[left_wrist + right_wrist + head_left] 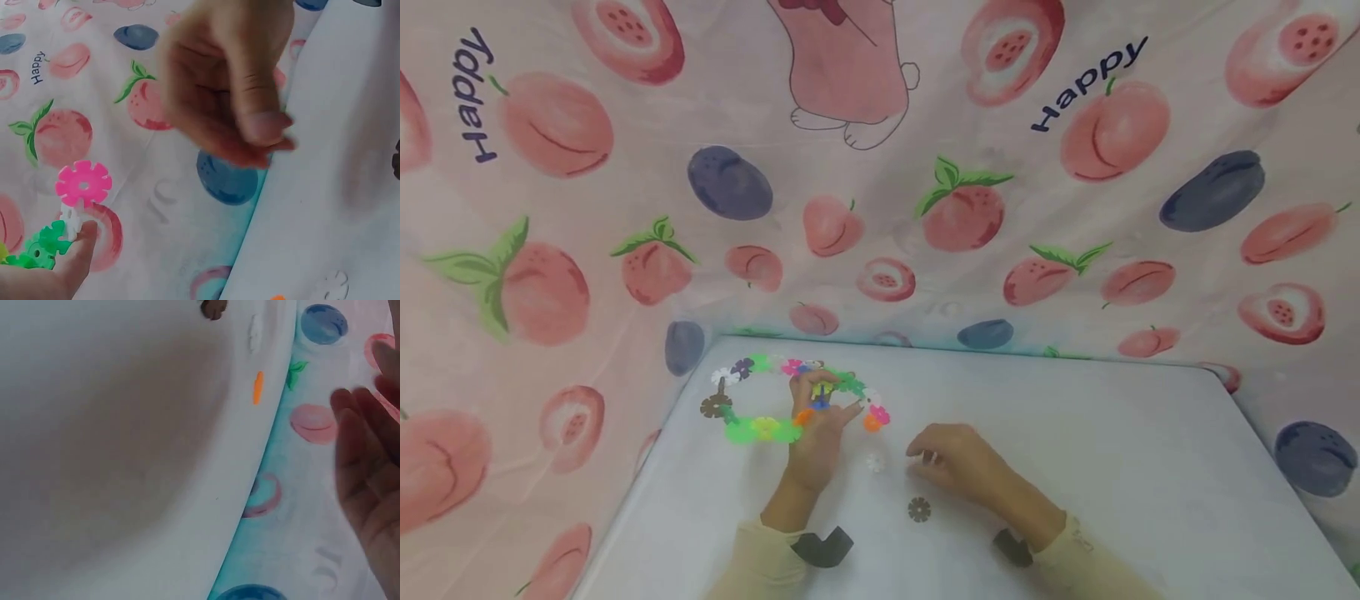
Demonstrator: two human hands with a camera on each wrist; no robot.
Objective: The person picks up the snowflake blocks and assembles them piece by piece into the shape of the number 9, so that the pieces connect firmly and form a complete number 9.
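My left hand [818,442] grips a long curved chain of interlocking snowflake discs [765,428] in green, yellow, white, brown, purple, pink and orange. A pink disc [84,184] stands at the chain's end, joined to a white disc [70,220] and green ones by my left thumb. My right hand [962,462] hovers over the table to the right, fingers loosely bent and thumb close to them, with nothing visible in it. Loose near it lie a clear white disc [874,462], a brown disc [919,509] and an orange disc [258,387].
A white table [1112,467] lies under both hands. Behind it and along its left side hangs a pink cloth [917,158] printed with fruit. Black bands [823,547] show at both wrists, by the light sleeves [760,558].
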